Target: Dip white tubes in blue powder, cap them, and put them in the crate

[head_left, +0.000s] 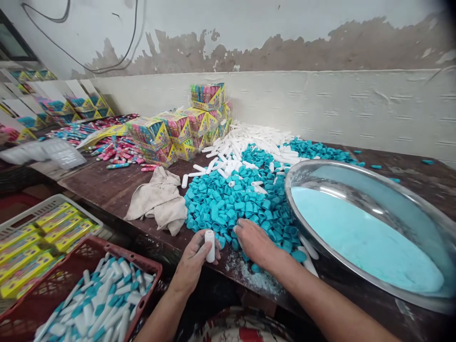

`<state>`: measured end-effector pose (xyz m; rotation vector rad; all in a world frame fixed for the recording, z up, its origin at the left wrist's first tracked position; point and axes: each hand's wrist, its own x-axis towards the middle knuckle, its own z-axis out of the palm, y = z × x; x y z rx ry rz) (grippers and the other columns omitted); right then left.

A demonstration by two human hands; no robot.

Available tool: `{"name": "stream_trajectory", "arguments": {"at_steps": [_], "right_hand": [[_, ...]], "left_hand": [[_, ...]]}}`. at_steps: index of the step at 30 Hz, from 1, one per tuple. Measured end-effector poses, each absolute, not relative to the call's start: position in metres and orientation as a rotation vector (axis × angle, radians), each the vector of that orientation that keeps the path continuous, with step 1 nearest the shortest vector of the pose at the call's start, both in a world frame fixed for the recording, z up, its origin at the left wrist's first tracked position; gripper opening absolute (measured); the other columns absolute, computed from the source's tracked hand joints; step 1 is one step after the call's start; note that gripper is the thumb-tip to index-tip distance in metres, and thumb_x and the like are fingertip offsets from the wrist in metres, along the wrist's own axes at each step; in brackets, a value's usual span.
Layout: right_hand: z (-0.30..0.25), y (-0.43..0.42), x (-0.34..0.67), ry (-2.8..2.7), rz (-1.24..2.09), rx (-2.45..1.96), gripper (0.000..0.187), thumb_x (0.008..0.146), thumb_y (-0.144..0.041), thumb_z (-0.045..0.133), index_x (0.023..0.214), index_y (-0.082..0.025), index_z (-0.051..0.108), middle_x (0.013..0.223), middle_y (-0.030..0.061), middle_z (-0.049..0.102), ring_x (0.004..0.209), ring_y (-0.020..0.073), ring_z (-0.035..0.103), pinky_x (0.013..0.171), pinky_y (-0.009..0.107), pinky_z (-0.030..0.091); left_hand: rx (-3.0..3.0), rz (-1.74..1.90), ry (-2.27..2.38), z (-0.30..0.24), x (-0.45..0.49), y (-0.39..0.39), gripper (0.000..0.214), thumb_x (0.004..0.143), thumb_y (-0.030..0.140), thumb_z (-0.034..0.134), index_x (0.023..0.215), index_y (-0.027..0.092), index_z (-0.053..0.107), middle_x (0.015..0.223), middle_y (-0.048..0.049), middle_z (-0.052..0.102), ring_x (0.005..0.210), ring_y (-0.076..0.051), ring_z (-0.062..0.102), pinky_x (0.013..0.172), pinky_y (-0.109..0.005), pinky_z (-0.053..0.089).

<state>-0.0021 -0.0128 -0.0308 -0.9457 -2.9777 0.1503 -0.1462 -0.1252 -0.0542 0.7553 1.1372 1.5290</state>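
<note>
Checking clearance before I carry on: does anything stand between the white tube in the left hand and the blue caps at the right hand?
Nothing visible does. The left hand holds the white tube, open end up, near the blue caps that the right hand is at; the cloth and metal bowl lie off to either side.

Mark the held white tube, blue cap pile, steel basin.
White tube (211, 242), head view: upper body.
Blue cap pile (228, 204), head view: middle of heap.
Steel basin (377, 195), head view: far inner wall.
</note>
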Motion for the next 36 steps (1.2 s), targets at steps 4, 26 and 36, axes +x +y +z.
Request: {"name": "stream_trajectory", "arguments": {"at_steps": [4,26,36], "right_hand": [[-0.035,-0.009,0.007,-2.962,0.165,-0.986,0.022,0.081,-0.006,0.040,0.089,-0.014,0.059,0.093,0.0102,0.056,0.089,0.0199,0.051,0.079,0.028,0.039],[-0.042,-0.002,0.029,-2.812,0.101,-1.074,0.043,0.082,-0.004,0.036,0.120,-0.014,0.052,0.127,0.0157,0.044,0.113,0.0251,0.044,0.094,0.035,0.037],[-0.018,0.010,0.037,-2.671,0.346,-1.219,0.030,0.086,-0.011,0.036,0.100,-0.015,0.062,0.097,0.0105,0.061,0.092,0.0204,0.056,0.082,0.029,0.042]], "left_hand": [[0.747,1.523,1.135,-0.056,-0.147,-0.128,0.026,0.081,0.033,0.053,0.101,0.019,0.045,0.078,-0.0012,0.060,0.063,-0.014,0.057,0.053,-0.024,0.043],[0.829,1.374,1.070,-0.051,-0.125,-0.123,0.026,0.082,0.038,0.052,0.097,0.017,0.049,0.077,-0.0024,0.058,0.062,-0.013,0.052,0.056,-0.024,0.040],[0.792,1.434,1.092,-0.056,-0.132,-0.117,0.028,0.081,0.035,0.053,0.102,0.018,0.046,0.080,-0.0024,0.058,0.064,-0.013,0.053,0.055,-0.024,0.041]]}}
